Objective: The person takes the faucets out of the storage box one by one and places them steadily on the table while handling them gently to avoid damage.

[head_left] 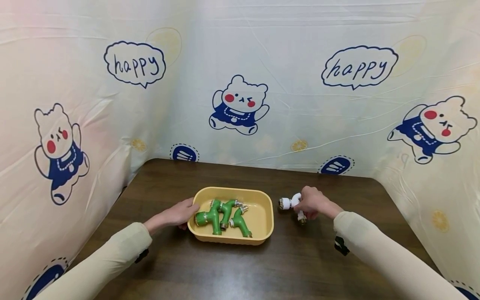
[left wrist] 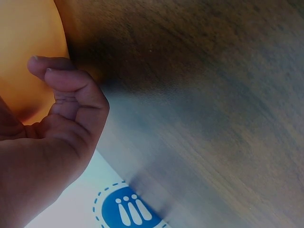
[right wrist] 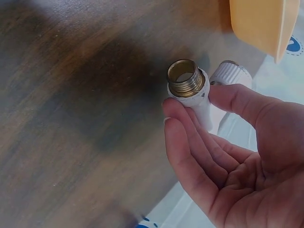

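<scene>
A yellow plastic tray [head_left: 261, 214] stands on the table with three green pipe fittings [head_left: 213, 218] lying in its left and middle part; they have metal ends. My left hand [head_left: 181, 212] grips the tray's left end, thumb over the rim and curled fingers against the outer wall [left wrist: 28, 28]. To the right of the tray, my right hand [head_left: 316, 203] pinches a white branched pipe fitting [head_left: 286, 203] between thumb and fingers. Its threaded brass end [right wrist: 184, 78] points up toward the right wrist camera, and a ribbed white collar [right wrist: 230, 73] shows behind the thumb.
The dark wooden table [head_left: 255, 271] has rounded far corners. A pale printed curtain [head_left: 240, 46] hangs close behind it and along both sides.
</scene>
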